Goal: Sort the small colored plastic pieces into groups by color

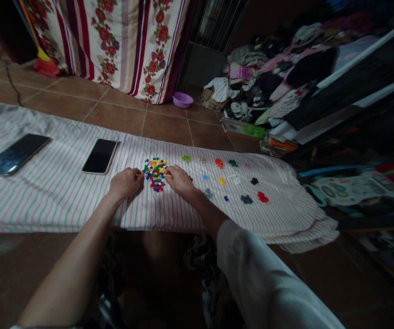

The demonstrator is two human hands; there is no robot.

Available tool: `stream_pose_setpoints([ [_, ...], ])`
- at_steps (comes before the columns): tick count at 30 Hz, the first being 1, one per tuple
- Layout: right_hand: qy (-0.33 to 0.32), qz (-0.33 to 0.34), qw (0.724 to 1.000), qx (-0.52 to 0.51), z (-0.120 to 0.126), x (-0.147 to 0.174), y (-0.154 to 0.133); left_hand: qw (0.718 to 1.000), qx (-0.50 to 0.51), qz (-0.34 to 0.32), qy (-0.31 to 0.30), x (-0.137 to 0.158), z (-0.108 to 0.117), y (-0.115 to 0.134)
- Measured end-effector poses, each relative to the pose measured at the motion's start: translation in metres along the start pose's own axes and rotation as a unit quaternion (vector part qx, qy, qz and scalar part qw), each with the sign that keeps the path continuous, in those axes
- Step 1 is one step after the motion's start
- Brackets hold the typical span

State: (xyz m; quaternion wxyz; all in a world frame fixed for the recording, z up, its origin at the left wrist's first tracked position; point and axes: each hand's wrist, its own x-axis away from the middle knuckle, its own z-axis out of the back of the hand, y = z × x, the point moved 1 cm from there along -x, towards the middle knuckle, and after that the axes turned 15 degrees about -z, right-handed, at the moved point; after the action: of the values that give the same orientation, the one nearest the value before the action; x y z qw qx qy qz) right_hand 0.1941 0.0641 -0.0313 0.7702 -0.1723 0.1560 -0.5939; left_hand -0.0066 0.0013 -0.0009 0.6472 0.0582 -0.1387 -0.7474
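A mixed pile of small, brightly coloured plastic pieces lies on the striped cloth between my two hands. My left hand is at the pile's left edge, fingers curled together, with a speck of orange at the tips. From the right, my right hand reaches the pile with thumb and finger pinched; what they hold is too small to make out. Further right lie separate one-colour heaps, among them lime green pieces, orange pieces, red pieces, dark grey pieces and white pieces.
The striped cloth covers a long, low surface. On its left lie a smartphone and a larger dark-screened device. Beyond are a floral curtain, a purple basin and heaped clothes. A cluttered shelf stands at the right.
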Motion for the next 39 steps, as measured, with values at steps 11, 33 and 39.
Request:
stream_pose_setpoints([
  [11, 0.060, -0.021, 0.987, -0.147, 0.015, 0.023, 0.032, 1.000, 0.003, -0.011, 0.010, 0.003, -0.002, -0.003],
  [33, 0.181, -0.307, 0.934, 0.004, 0.087, 0.072, 0.181, 1.000, 0.001, -0.005, 0.016, -0.002, -0.008, -0.007],
  [39, 0.175, -0.293, 0.939, -0.042, 0.082, 0.067, 0.186, 1.000, -0.004, -0.001, 0.017, -0.002, -0.006, -0.004],
])
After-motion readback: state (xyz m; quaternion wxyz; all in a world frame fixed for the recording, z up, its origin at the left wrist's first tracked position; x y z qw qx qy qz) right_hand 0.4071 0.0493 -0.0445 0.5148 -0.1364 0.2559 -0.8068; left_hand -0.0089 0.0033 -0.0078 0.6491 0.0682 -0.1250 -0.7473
